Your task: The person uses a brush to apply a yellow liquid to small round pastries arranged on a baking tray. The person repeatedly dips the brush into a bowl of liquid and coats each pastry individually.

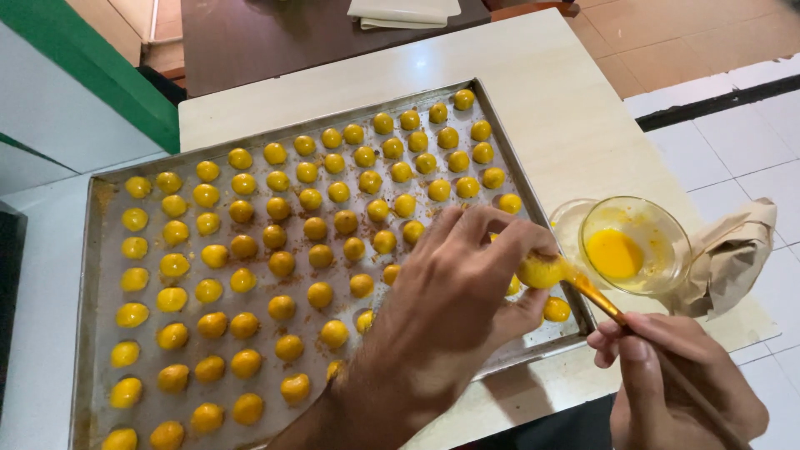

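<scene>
Over the right end of the metal tray, the left hand pinches one small yellow dough ball between fingertips. It looks soft and light, easy to squash, so gentle side holds seem best. Beside the tray, the right hand grips a thin brush, touching the ball, near the glass bowl of yellow glaze.

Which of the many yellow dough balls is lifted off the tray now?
The ball pinched in the left hand, beside the glass bowl; the others lie on the tray.
</scene>
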